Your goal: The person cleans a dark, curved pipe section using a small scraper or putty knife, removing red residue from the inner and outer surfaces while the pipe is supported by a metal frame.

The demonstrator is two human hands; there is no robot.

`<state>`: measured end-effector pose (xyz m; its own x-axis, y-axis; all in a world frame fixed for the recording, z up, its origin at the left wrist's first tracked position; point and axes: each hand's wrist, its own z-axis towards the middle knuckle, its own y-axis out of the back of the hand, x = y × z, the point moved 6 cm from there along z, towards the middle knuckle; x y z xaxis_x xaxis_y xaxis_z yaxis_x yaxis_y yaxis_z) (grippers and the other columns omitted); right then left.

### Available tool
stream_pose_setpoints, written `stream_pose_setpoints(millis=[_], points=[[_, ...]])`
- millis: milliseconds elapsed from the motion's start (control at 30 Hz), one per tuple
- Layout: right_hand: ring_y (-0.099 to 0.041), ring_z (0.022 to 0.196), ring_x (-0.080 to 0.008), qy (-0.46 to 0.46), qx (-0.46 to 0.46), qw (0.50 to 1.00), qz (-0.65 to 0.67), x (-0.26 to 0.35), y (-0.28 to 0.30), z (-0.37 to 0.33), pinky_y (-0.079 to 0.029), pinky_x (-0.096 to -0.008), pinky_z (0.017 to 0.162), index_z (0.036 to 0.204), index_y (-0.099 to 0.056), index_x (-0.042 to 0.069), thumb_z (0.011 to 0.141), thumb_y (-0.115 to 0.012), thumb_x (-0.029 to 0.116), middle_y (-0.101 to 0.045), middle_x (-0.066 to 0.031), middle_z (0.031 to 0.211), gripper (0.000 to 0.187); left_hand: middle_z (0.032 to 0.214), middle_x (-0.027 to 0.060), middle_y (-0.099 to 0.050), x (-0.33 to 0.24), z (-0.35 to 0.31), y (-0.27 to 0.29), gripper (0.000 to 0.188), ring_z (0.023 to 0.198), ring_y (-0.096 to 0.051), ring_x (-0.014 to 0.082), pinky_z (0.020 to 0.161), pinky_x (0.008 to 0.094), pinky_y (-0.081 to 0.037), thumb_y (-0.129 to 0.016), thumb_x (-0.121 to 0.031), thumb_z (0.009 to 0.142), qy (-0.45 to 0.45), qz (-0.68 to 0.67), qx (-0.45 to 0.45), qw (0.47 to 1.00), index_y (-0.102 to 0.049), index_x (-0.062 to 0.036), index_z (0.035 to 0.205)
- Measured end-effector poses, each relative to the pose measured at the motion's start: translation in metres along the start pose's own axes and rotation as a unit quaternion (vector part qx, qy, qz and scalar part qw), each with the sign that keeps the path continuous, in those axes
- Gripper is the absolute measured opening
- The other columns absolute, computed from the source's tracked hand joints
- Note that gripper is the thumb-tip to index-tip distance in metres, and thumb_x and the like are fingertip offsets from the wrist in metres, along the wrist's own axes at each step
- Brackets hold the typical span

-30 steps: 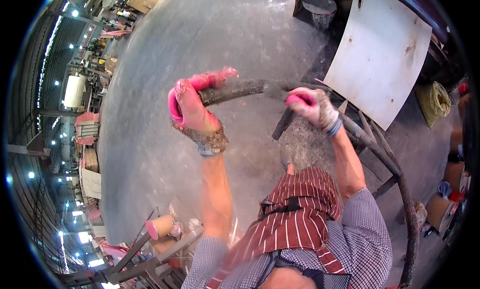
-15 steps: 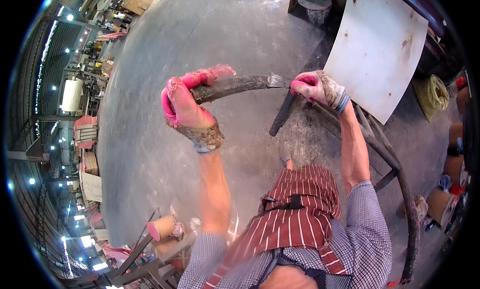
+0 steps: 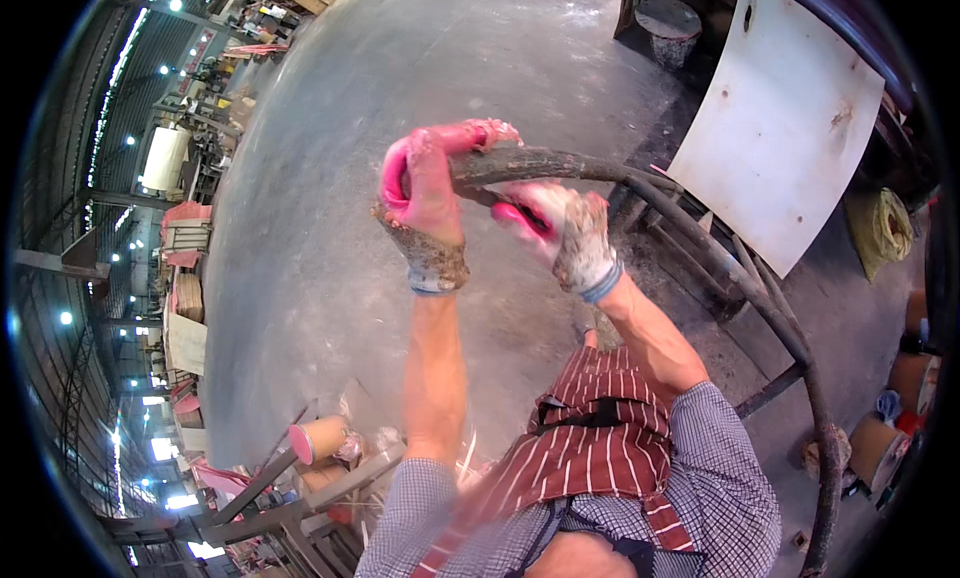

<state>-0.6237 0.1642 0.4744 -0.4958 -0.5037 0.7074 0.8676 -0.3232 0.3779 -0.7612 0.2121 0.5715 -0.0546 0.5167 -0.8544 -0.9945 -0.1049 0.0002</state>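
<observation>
A dark, curved pole (image 3: 540,162) with a rough surface runs across in front of me. My left hand (image 3: 425,183), in a pink glove with a dirty cuff, is wrapped round its left end. Just below the pole, my right hand (image 3: 550,223), gloved the same way and slightly blurred, has its fingers curled. A thin, flat strip (image 3: 478,194) pokes out of it toward my left hand, close under the pole. Its far end is hidden by the left hand. I cannot tell whether the strip touches the pole.
The pole rests against a dark frame (image 3: 765,303) on my right. Beyond it lean a large pale board (image 3: 785,118), a round-topped bucket (image 3: 672,33) and a yellowish sack (image 3: 880,233). A pink-ended roll (image 3: 318,438) lies on a rack (image 3: 265,518) at lower left.
My right hand has moved left along the pole, from farther along it to close beside my left hand. My left hand keeps its hold on the end. The whole view has shifted slightly.
</observation>
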Motion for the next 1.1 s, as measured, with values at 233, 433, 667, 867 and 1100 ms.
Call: stream_pose_setpoints(millis=[233, 433, 667, 867, 1100], points=[[-0.07, 0.089, -0.0293, -0.046, -0.108, 0.993, 0.011, -0.057, 0.0, -0.071, -0.053, -0.0381, 0.087, 0.112, -0.069, 0.009, 0.084, -0.072, 0.012, -0.072, -0.0113, 0.1, 0.028, 0.085, -0.0006, -0.071, -0.007, -0.002, 0.0, 0.039, 0.069, -0.042, 0.0055, 0.065, 0.0244, -0.033, -0.052, -0.031, 0.104, 0.047, 0.104, -0.016, 0.993, -0.073, -0.0019, 0.088], [-0.067, 0.088, -0.0327, -0.06, -0.068, 0.996, 0.012, 0.009, -0.022, -0.017, -0.053, -0.042, 0.083, 0.106, -0.069, 0.009, 0.084, -0.072, 0.01, -0.068, -0.0132, 0.095, 0.022, 0.08, -0.0013, -0.069, -0.006, -0.001, 0.001, 0.033, 0.068, -0.048, 0.0042, 0.06, 0.0244, -0.039, -0.056, -0.029, 0.102, 0.019, 0.05, -0.043, 0.998, -0.072, -0.0031, 0.088], [-0.066, 0.08, -0.0348, -0.048, -0.093, 0.995, 0.007, 0.02, -0.005, -0.015, -0.053, -0.0435, 0.074, 0.104, -0.066, 0.01, 0.085, -0.072, 0.013, -0.067, -0.0126, 0.089, 0.02, 0.083, 0.0052, -0.072, -0.004, -0.003, 0.012, 0.044, 0.07, -0.053, 0.0117, 0.065, 0.0295, -0.043, -0.048, -0.031, 0.105, -0.057, 0.19, -0.056, 0.979, -0.072, 0.0021, 0.09], [-0.069, 0.083, -0.0295, -0.022, -0.07, 0.997, 0.015, 0.024, 0.011, -0.021, -0.055, -0.0374, 0.081, 0.11, -0.069, 0.009, 0.086, -0.072, 0.013, -0.07, -0.0117, 0.093, 0.024, 0.085, 0.0052, -0.072, -0.013, -0.004, 0.001, 0.045, 0.072, -0.053, 0.01, 0.065, 0.0284, -0.042, -0.046, -0.031, 0.106, -0.075, 0.204, -0.04, 0.975, -0.073, 0.0016, 0.09], [-0.069, 0.089, -0.0307, -0.09, -0.039, 0.995, 0.024, -0.001, 0.03, -0.028, -0.055, -0.0386, 0.079, 0.108, -0.069, 0.004, 0.088, -0.073, 0.017, -0.071, -0.0155, 0.096, 0.024, 0.085, 0.0024, -0.072, 0.005, -0.001, 0.007, 0.045, 0.069, -0.05, 0.0059, 0.063, 0.026, -0.037, -0.045, -0.03, 0.106, 0.012, 0.101, -0.033, 0.994, -0.073, 0.0004, 0.089]])
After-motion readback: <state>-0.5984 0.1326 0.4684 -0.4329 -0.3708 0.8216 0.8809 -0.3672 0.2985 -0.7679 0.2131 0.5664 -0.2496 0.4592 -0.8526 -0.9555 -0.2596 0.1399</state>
